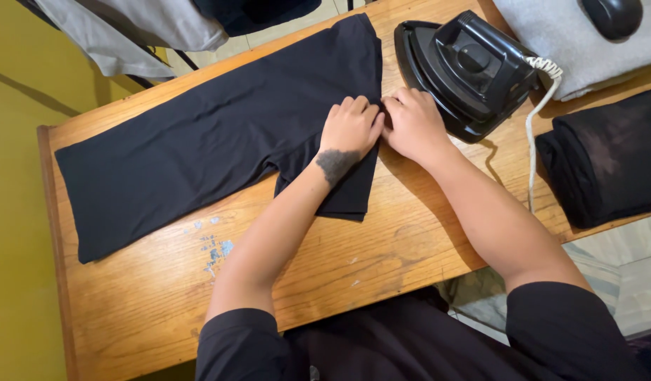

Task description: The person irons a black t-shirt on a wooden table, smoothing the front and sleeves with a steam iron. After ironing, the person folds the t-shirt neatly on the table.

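On the wooden surface (382,247) my left hand (350,127) and right hand (410,123) press curled fingers (354,106) onto the black garment's (198,141) right end, pinching its edge; its long axis runs away leftward, iron (466,70) just beside my right.

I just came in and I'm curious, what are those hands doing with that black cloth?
A person is pressing both hands on a black garment spread across a wooden table. The left hand and right hand sit side by side at its right edge, where the cloth looks folded over. A black iron rests just beyond the hands, untouched, with a folded dark cloth further right.
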